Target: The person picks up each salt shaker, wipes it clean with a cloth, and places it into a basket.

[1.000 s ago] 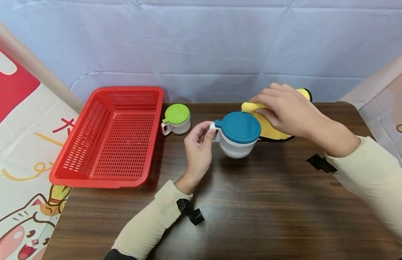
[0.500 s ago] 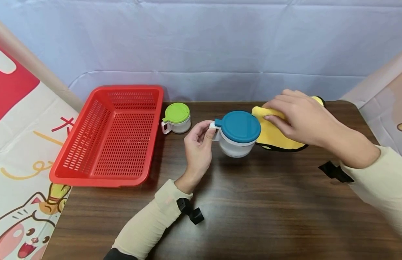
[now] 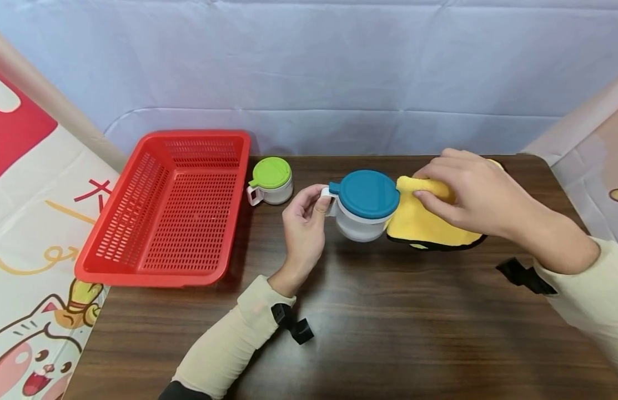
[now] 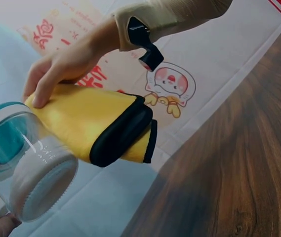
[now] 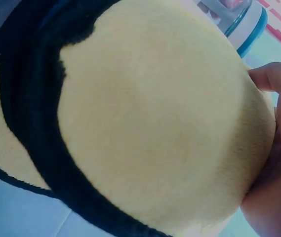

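My left hand (image 3: 306,225) pinches the white handle of a clear jar with a blue lid (image 3: 368,194), raised over the wooden table. Through its glass wall in the left wrist view, white contents show at the bottom of the jar (image 4: 44,177). My right hand (image 3: 468,191) grips a folded yellow cloth (image 3: 428,222) with black edging, thumb on the near side. The cloth's left edge comes right up to the jar's right side. In the right wrist view the cloth (image 5: 155,113) fills most of the picture and partly hides the jar.
A red plastic basket (image 3: 231,222) with slotted walls stands on the left of the table (image 3: 368,322). Between it and my left hand sits a smaller jar with a green lid (image 3: 271,173). A pale cloth backdrop (image 3: 309,72) rises behind the table.
My right hand has moved right and toward me with the cloth, from the jar's far right side around to its right. The left hand and jar stay nearly still.
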Available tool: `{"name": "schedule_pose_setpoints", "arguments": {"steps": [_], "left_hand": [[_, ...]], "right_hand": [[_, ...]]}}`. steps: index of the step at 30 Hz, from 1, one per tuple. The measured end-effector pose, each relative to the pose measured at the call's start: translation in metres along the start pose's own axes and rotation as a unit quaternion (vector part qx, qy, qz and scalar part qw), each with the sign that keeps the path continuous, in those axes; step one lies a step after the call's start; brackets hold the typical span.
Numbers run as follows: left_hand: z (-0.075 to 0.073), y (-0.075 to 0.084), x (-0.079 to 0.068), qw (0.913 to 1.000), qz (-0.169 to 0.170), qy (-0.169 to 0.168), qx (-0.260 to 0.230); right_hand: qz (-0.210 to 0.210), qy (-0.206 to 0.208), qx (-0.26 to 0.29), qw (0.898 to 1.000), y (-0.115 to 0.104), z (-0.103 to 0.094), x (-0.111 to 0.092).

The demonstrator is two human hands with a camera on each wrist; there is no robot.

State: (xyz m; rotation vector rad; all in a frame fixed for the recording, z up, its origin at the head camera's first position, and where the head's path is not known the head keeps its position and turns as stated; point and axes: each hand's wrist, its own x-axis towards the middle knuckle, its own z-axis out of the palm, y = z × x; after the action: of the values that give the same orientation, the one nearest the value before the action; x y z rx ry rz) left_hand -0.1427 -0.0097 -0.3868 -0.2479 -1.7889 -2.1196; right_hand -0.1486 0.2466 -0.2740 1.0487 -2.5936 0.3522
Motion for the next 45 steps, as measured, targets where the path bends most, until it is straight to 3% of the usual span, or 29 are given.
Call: {"name": "schedule_pose_setpoints", "arguments": {"steps": [11,21,28,36,39,45], "left_hand": [[0.0,0.0,0.002,1.0,0.001,0.006,-0.005],[0.0,0.002,0.001,1.0,-0.004,-0.003,0.006],[0.001,0.002,0.001,1.0,-0.007,0.0,0.001],[0.003,0.005,0.0,0.9999,-0.007,-0.009,0.0],[0.004,0.004,0.0,0.9999,-0.005,-0.012,-0.001],[0.004,0.005,0.001,0.9999,0.0,-0.013,-0.004]], "right_hand": [[-0.034,0.018,0.026,0.999,-0.003,0.0,-0.005],[-0.063,0.063,0.073,0.993,0.009,-0.011,-0.001],[-0.044,0.07,0.021,0.996,0.023,-0.023,0.012],[-0.013,0.044,-0.036,0.998,0.032,-0.022,0.028],[-0.033,0.04,-0.036,0.998,0.034,-0.016,0.036],[-0.11,0.051,-0.01,0.993,0.033,-0.005,0.057]]}}
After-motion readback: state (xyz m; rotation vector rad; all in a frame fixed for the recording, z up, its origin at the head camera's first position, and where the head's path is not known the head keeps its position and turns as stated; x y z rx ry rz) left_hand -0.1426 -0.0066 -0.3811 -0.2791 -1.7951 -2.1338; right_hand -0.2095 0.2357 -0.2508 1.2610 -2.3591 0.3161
